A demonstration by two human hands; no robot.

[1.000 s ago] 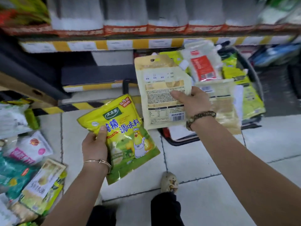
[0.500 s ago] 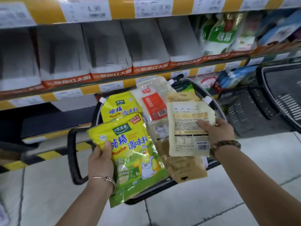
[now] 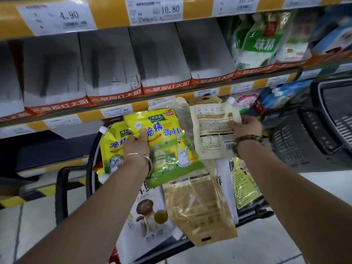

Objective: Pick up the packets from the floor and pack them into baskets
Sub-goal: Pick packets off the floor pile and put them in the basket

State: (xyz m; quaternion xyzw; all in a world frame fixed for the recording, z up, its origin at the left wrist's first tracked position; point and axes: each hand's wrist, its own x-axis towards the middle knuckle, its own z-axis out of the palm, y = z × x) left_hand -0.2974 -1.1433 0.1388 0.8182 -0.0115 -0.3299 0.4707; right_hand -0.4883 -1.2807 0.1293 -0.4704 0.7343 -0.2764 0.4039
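My left hand (image 3: 137,145) grips a yellow-green seasoning packet (image 3: 169,149) by its left edge, holding it over the full black basket (image 3: 62,185). My right hand (image 3: 244,126) pinches the right edge of a beige packet (image 3: 212,130), printed back facing me, also above the basket. Under them lie several packets: a yellow spouted pouch (image 3: 112,147), a white mushroom packet (image 3: 146,216), and a gold packet (image 3: 200,206) that hangs over the basket's near rim.
Store shelves (image 3: 114,109) with price tags and empty grey display boxes (image 3: 108,60) stand right behind the basket. A second black basket (image 3: 312,141) sits to the right. Pale floor tiles (image 3: 38,216) run along the bottom, with a yellow-black stripe at the left.
Both hands have moved forward and down over the basket, carrying their packets closer to the pile. The view has shifted nearer to the basket and shelves.
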